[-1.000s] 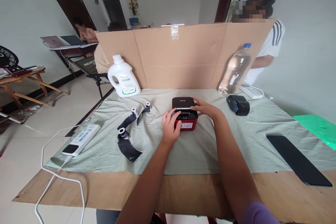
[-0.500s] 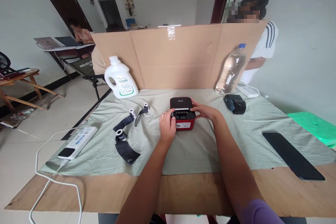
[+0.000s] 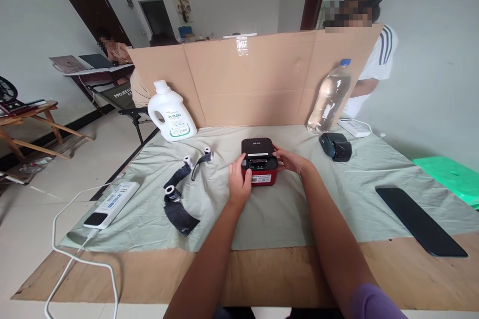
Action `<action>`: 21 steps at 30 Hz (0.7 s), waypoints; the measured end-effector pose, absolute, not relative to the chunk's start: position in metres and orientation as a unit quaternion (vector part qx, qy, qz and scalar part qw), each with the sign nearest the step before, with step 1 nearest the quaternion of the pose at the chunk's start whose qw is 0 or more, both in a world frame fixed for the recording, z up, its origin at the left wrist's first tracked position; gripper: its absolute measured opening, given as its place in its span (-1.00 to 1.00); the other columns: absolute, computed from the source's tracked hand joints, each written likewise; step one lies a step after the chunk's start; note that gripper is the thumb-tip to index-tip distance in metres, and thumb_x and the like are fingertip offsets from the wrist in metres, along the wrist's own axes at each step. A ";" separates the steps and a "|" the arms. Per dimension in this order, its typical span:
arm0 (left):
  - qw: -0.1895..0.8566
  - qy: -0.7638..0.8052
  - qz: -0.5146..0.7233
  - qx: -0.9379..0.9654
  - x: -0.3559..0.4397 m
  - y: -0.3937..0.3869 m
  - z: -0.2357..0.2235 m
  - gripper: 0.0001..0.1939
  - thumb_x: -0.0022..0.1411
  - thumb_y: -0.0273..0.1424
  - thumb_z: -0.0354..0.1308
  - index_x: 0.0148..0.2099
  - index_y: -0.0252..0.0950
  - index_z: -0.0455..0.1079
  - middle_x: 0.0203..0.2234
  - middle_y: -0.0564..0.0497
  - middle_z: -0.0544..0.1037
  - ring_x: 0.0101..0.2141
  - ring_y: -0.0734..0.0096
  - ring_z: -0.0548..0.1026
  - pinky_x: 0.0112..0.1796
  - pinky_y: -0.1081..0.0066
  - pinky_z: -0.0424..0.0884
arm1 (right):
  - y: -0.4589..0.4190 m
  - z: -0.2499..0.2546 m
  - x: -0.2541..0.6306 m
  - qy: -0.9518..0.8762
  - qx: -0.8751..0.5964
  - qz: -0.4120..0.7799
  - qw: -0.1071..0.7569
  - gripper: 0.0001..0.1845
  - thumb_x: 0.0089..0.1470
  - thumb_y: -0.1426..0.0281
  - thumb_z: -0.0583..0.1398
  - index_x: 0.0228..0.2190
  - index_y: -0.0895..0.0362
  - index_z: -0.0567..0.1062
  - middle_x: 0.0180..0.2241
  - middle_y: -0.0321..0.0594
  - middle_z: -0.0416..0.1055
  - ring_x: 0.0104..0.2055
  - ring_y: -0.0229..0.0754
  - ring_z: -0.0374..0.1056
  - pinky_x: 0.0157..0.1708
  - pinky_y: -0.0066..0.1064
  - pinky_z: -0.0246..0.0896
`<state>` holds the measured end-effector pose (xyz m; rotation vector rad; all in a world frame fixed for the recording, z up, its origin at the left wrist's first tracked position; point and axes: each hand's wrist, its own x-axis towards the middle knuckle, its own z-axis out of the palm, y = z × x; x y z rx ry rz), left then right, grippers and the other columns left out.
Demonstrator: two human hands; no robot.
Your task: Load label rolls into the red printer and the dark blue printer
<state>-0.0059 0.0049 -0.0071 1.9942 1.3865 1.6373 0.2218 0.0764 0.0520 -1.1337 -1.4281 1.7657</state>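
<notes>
A small label printer (image 3: 257, 147), black on top and red below, sits on the cloth in the middle of the table, with a white label on its near side. My left hand (image 3: 239, 179) grips its left side, thumb at the front corner and fingers along the edge. On the other side, my right hand (image 3: 292, 160) holds the right edge, some fingers hidden behind the body. To the left lie three small rolls with dark strips partly unwound: a near roll (image 3: 181, 214), a middle roll (image 3: 178, 174) and a far roll (image 3: 202, 158).
A white jug (image 3: 174, 114) and a clear bottle (image 3: 331, 97) stand before a cardboard screen (image 3: 247, 79). A dark strapped object (image 3: 336, 147) and a black phone (image 3: 421, 222) lie right. A white power strip (image 3: 114, 204) with cable lies left. A person (image 3: 374, 60) is behind the screen.
My right thumb has shifted from the printer's top toward its right edge. My left hand stays at the left side. The printer remains in nearly the same place; the view has moved slightly.
</notes>
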 end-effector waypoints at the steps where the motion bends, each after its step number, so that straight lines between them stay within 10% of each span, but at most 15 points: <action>1: 0.110 0.472 0.557 0.674 -0.006 0.006 -0.008 -0.51 0.45 -0.26 -0.08 0.35 -0.25 0.18 0.20 -0.20 0.41 0.10 0.13 0.38 0.14 0.11 0.29 | 0.077 0.053 0.221 -0.535 -0.428 0.665 0.296 -0.16 0.04 0.19 0.24 0.33 -0.33 0.16 0.06 -0.34 0.47 -0.12 -0.15 0.42 -0.23 -0.38 0.44; 21: 0.156 0.455 0.587 0.651 -0.009 0.007 -0.004 -0.51 0.43 -0.31 -0.03 0.35 -0.23 0.18 0.24 -0.19 0.38 0.12 0.20 0.42 0.13 0.19 0.33 | 0.076 0.049 0.224 -0.533 -0.405 0.679 0.301 -0.19 0.06 0.06 0.27 0.31 -0.34 0.19 0.12 -0.30 0.39 -0.13 -0.16 0.40 -0.21 -0.35 0.47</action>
